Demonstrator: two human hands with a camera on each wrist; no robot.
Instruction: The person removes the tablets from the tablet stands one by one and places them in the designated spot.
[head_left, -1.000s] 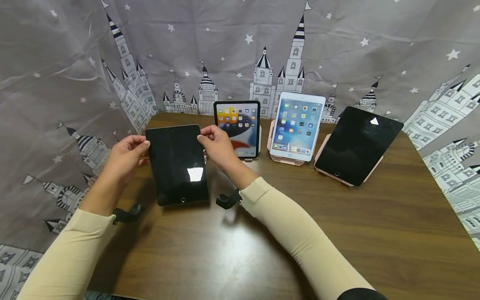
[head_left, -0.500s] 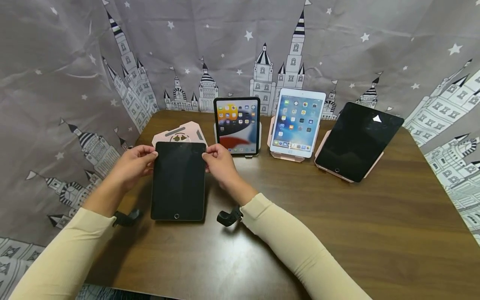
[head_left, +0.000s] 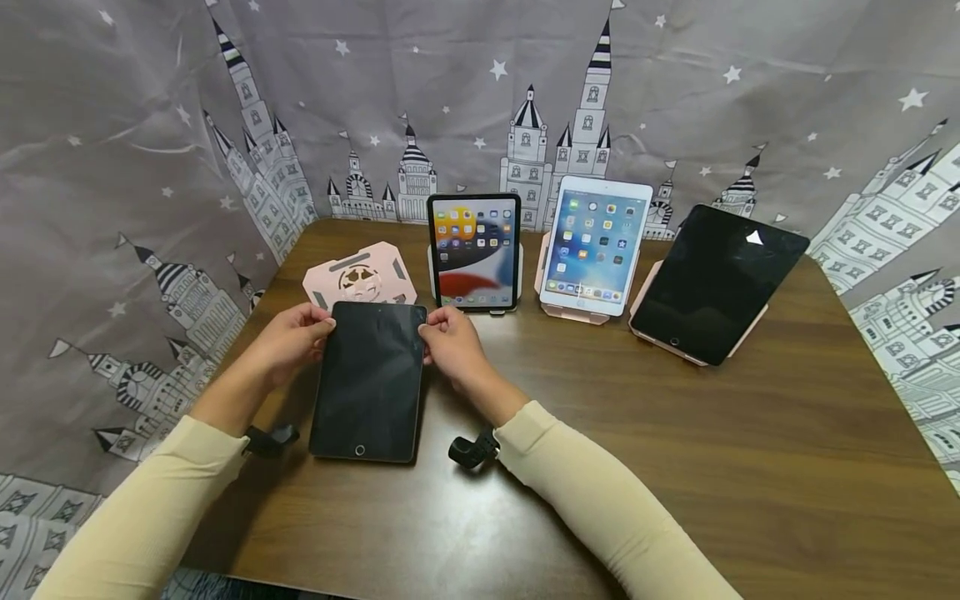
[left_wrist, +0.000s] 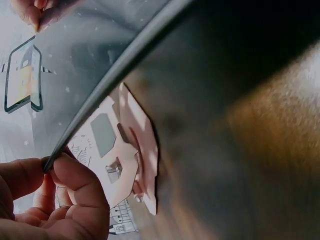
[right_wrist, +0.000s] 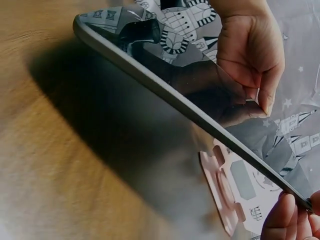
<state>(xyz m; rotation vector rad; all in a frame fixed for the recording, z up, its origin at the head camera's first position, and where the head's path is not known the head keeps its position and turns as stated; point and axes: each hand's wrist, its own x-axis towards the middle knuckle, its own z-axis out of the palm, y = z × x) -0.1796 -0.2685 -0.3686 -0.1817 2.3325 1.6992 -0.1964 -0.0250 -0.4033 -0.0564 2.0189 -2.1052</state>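
Note:
A black tablet (head_left: 367, 383) with a dark screen and a round home button is held between my two hands, tilted over the table. My left hand (head_left: 292, 342) pinches its upper left edge between thumb and fingers. At the upper right edge my right hand (head_left: 452, 340) pinches it the same way. Just behind the tablet's top stands a pink tablet stand (head_left: 375, 275) with grey pads and a round cut-out. The left wrist view shows the stand (left_wrist: 140, 145) beyond the tablet's edge; in the right wrist view the tablet's raised thin edge (right_wrist: 175, 102) casts a shadow on the wood.
Along the back of the wooden table (head_left: 675, 475) stand a black-framed tablet (head_left: 476, 250) with a lit screen, a white tablet (head_left: 596, 246) with a lit screen, and a dark tablet (head_left: 716, 287) on a pink stand. A grey castle-print cloth (head_left: 450, 100) hangs behind.
Both hands have drawn the black tablet toward me and down, away from the pink stand, which was hidden behind it at first. In the last half second it shifted slightly right.

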